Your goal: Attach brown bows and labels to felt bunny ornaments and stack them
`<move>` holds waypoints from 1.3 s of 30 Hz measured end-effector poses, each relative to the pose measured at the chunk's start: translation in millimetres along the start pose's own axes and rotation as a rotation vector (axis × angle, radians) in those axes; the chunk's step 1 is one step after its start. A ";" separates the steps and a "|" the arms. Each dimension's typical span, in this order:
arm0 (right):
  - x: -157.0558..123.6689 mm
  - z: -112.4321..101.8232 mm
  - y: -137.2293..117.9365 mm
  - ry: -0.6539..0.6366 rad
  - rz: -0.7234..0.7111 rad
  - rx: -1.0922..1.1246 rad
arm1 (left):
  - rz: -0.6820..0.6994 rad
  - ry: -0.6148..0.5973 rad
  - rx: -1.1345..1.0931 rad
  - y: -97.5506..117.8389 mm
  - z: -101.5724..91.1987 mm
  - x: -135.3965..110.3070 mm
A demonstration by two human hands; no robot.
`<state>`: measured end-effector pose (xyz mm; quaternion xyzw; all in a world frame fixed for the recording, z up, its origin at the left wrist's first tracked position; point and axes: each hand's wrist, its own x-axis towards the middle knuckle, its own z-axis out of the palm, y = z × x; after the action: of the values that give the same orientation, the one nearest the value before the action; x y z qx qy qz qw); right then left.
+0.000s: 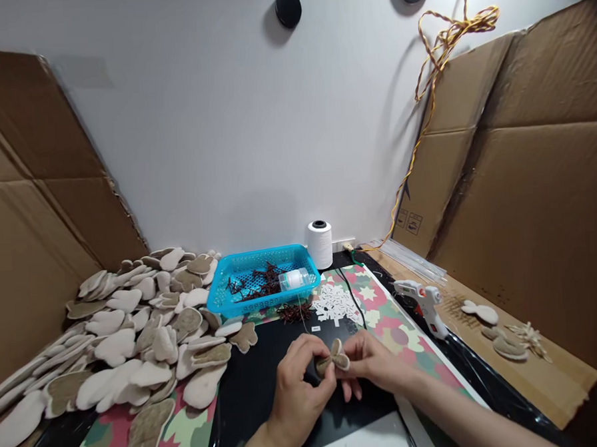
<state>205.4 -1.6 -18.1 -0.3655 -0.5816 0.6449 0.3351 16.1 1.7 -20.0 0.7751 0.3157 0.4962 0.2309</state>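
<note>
Over the black mat, my left hand point(300, 387) and my right hand point(373, 361) meet at a small plush fabric piece point(340, 360), brown with pale edges. It is pinched at its middle, and its lobes stick up between my fingers. Fingers of both hands are closed on it; some fingertips are hidden behind it. Just beyond my hands lie a small white tag point(316, 328) and a heap of small white pieces point(335, 303). A large pile of similar plush pieces point(122, 346), cream and brown, spreads out to the left.
A blue basket point(220, 306) holds dark brown twig-like bits and a clear-wrapped spool point(295, 279). Behind stands a white thread cone point(320, 246). On the right are a glue gun point(425, 305), glue sticks point(413, 260) and cardboard point(541, 371). Cardboard walls point(538, 204) flank the table.
</note>
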 end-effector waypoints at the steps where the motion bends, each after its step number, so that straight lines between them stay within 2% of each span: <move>1: -4.6 9.8 4.7 0.085 -0.044 -0.060 | -0.031 0.011 -0.010 -1.0 -0.3 0.6; 3: -12.4 25.9 11.5 0.265 -0.200 -0.307 | -0.069 0.027 -0.015 -2.5 -0.7 1.4; 5: -17.6 35.3 15.1 0.389 -0.438 -0.645 | -0.084 0.030 -0.014 -3.1 -0.7 1.6; 7: -20.8 38.3 16.8 0.441 -0.646 -0.896 | -0.100 0.028 -0.028 -3.1 -0.3 1.4; 9: -23.8 37.3 16.9 0.460 -0.733 -0.982 | -0.160 0.024 -0.069 -3.5 0.3 1.5; 11: -27.4 34.1 15.7 0.494 -0.718 -0.965 | -0.262 0.020 -0.157 -4.8 0.7 2.6; 15: -32.1 24.8 9.1 0.577 -0.575 -0.807 | -0.459 0.001 -0.457 -7.3 -0.5 7.6; 17: -28.5 19.8 4.3 0.560 -0.543 -0.743 | -0.507 -0.038 -0.599 -6.3 -2.6 10.4; 19: -19.6 15.8 -1.5 0.482 -0.534 -0.687 | -0.535 -0.097 -0.721 -3.8 -5.6 12.5; 22: 0.5 12.6 -11.7 0.285 -0.515 -0.523 | -0.616 -0.178 -0.901 0.2 -12.1 14.0; 25: 18.3 11.8 -21.5 0.149 -0.519 -0.431 | -0.711 -0.191 -1.039 -0.1 -19.1 14.8; 27: 23.9 11.0 -25.7 0.171 -0.541 -0.473 | -0.741 -0.167 -1.082 -3.4 -22.4 15.8; 33: 13.1 9.8 -27.2 0.395 -0.667 -0.743 | -0.880 -0.042 -1.207 -17.7 -24.2 17.9; 37: 2.1 15.3 -27.3 0.434 -0.767 -0.769 | -0.925 -0.022 -1.231 -22.2 -22.8 16.8; 39: 0.5 16.2 -28.8 0.415 -0.724 -0.712 | -0.908 -0.044 -1.216 -22.2 -22.8 16.0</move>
<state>191.5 -6.5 11.5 -0.3523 -0.7742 0.1659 0.4989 -5.6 29.6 -15.8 0.3149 0.2700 0.4236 0.8053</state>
